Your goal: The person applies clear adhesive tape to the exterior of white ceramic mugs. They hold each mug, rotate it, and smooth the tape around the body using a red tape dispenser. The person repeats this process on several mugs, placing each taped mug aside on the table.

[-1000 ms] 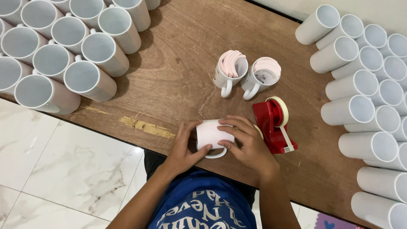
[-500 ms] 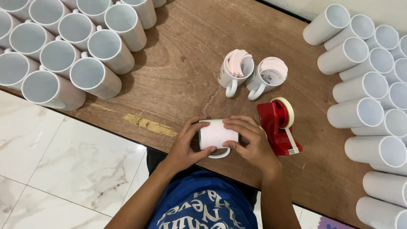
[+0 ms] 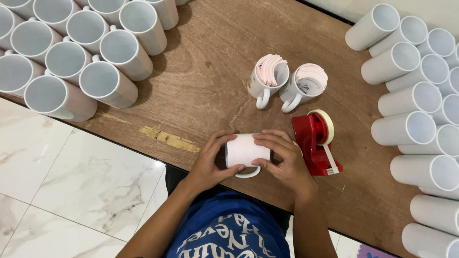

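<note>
I hold a white mug (image 3: 245,152) wrapped in pale paper, lying on its side near the front edge of the wooden table (image 3: 201,81). My left hand (image 3: 213,160) grips its left end and my right hand (image 3: 282,160) grips its right end, fingers pressing on the paper. The mug's handle points toward me. Just right of my right hand stands a red tape dispenser (image 3: 314,143) with a strip of tape hanging. Behind it, two white mugs (image 3: 267,79) (image 3: 306,85) stand upright, each stuffed with rolled pink sheets.
Several white mugs (image 3: 71,57) stand packed together at the table's left back corner. Several more white mugs (image 3: 420,95) lie or stand in rows along the right edge. A white marble floor (image 3: 71,191) lies below the table's front edge.
Both hands keep hold of the mug with only small finger shifts along the paper. The view has drifted slightly; the mugs and dispenser stay in place.
</note>
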